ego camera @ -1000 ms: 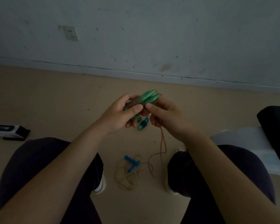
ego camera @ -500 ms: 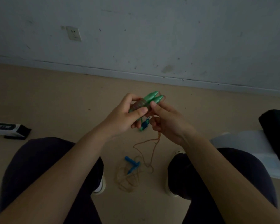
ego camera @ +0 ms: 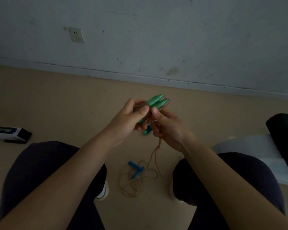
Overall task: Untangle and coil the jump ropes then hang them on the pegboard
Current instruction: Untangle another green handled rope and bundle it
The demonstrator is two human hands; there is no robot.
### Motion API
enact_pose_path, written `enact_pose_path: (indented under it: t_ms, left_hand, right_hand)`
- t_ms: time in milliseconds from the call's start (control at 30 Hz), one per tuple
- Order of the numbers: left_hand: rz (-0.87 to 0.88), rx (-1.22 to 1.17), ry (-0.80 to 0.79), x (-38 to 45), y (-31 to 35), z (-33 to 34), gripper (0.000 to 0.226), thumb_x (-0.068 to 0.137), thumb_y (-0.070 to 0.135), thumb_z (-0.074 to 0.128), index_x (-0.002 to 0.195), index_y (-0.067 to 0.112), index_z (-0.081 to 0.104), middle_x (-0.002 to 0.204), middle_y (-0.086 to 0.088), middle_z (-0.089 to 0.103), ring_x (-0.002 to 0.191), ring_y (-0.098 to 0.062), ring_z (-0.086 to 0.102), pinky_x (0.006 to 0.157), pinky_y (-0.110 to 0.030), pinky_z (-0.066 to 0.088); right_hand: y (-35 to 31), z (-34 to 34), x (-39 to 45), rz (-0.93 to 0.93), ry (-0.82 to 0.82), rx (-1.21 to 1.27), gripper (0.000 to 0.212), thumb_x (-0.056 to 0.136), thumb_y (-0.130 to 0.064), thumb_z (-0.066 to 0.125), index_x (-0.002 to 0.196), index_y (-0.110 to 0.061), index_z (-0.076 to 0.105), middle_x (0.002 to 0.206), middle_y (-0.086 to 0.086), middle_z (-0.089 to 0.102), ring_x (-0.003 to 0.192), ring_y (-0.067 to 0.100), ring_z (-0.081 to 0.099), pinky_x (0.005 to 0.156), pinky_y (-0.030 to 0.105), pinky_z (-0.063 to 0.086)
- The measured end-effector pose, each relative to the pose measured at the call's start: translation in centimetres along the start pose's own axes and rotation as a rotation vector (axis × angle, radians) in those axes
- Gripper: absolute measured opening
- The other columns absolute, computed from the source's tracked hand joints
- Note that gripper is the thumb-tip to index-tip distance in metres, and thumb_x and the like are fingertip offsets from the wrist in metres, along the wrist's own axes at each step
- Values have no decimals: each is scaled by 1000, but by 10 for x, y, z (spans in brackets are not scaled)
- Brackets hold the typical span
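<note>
Two green jump-rope handles (ego camera: 157,102) lie side by side, with brown cord wound round their middle. My left hand (ego camera: 131,119) grips the wound handles from the left. My right hand (ego camera: 166,128) pinches the brown cord (ego camera: 155,156) beside the handles, thumb pressed near the wraps. The cord hangs from the right hand down to the floor. A second rope with blue handles (ego camera: 136,168) lies in a loose tangle of brown cord (ego camera: 133,183) on the floor between my feet. No pegboard is in view.
I am seated, with dark-trousered knees at both sides and white shoes (ego camera: 104,191) below. A white-and-black box (ego camera: 8,132) lies on the floor at the left. A white object (ego camera: 249,151) and a black one (ego camera: 283,133) sit at the right. The wall with a socket (ego camera: 76,34) stands ahead.
The right hand has drawn the hanging cord up and in toward the handles; the slack loop seen half a second ago now hangs straighter. The left hand keeps its grip on the green handles.
</note>
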State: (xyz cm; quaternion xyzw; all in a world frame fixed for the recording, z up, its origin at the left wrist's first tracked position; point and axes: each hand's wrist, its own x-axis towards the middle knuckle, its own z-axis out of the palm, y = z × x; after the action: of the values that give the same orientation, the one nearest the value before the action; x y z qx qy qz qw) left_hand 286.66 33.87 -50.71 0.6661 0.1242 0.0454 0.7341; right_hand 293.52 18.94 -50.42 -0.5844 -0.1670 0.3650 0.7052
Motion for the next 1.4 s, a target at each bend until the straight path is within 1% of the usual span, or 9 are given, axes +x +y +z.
enact_pose_path:
  t_ms: [100, 300, 467, 600, 700, 800, 967, 1200, 1400]
  left_hand:
    - [9, 74, 37, -2, 2, 0, 39, 82, 54, 65, 111, 29, 55, 79, 11, 71, 62, -12, 62, 53, -25, 47]
    - [47, 69, 129, 3, 5, -8, 10, 101, 21, 59, 105, 26, 53, 88, 1, 63, 57, -10, 59, 55, -25, 46]
    - [81, 215, 125, 4, 2, -12, 12, 99, 22, 62, 102, 29, 54, 86, 0, 66, 53, -9, 60, 48, -18, 47]
    - [103, 286, 156, 8, 0, -14, 16, 97, 20, 65, 97, 32, 54, 80, -3, 66, 46, -10, 58, 43, -19, 42]
    - [89, 394, 115, 8, -3, -10, 16, 97, 21, 66, 96, 31, 54, 76, -2, 66, 44, -8, 55, 43, -18, 40]
    - [25, 476, -4, 8, -2, -9, 12, 97, 24, 65, 101, 24, 54, 74, 5, 68, 47, -9, 54, 46, -20, 41]
    - [-45, 422, -231, 3, 1, -9, 12, 99, 22, 62, 106, 21, 52, 83, -5, 74, 51, -13, 50, 47, -21, 40]
    - [-65, 474, -332, 1, 2, -16, 13, 98, 24, 64, 105, 22, 53, 83, 2, 75, 51, -9, 52, 47, -19, 40]
    - [-116, 449, -382, 0, 5, -17, 13, 98, 25, 65, 106, 21, 55, 86, 0, 76, 50, -10, 52, 45, -19, 38]
  right_hand:
    - [-3, 0, 1, -13, 42, -73, 36, 94, -26, 57, 114, 3, 57, 85, 16, 54, 54, 11, 40, 46, 20, 29]
    - [-14, -7, 1, 16, 12, -266, 15, 100, -12, 53, 111, -8, 63, 68, 8, 40, 49, 9, 32, 43, 21, 25]
    - [-23, -18, -6, 37, 59, -752, 36, 97, -33, 59, 88, 1, 67, 49, -9, 40, 41, 4, 33, 43, 20, 29]
    - [-34, -16, -12, -107, -38, -861, 39, 99, -35, 55, 69, -10, 58, 50, -10, 42, 47, 6, 38, 49, 27, 34]
    - [-34, -12, -9, -236, -49, -1037, 31, 99, -27, 55, 70, -16, 58, 60, -3, 48, 57, 11, 45, 60, 39, 40]
    - [-33, -17, -7, -343, -13, -1119, 24, 97, -16, 58, 74, -13, 61, 62, -8, 50, 58, 6, 46, 59, 30, 37]
    - [-32, -24, -6, -484, 43, -1144, 12, 89, -15, 71, 85, -4, 74, 76, 4, 64, 70, 16, 57, 67, 30, 45]
    - [-23, -19, -5, -529, 76, -1219, 18, 84, -20, 76, 79, -4, 70, 73, 5, 60, 65, 15, 50, 60, 27, 39]
    - [-21, -26, 0, -386, 28, -1137, 25, 82, -28, 77, 75, -8, 64, 69, 3, 57, 59, 8, 46, 59, 30, 41]
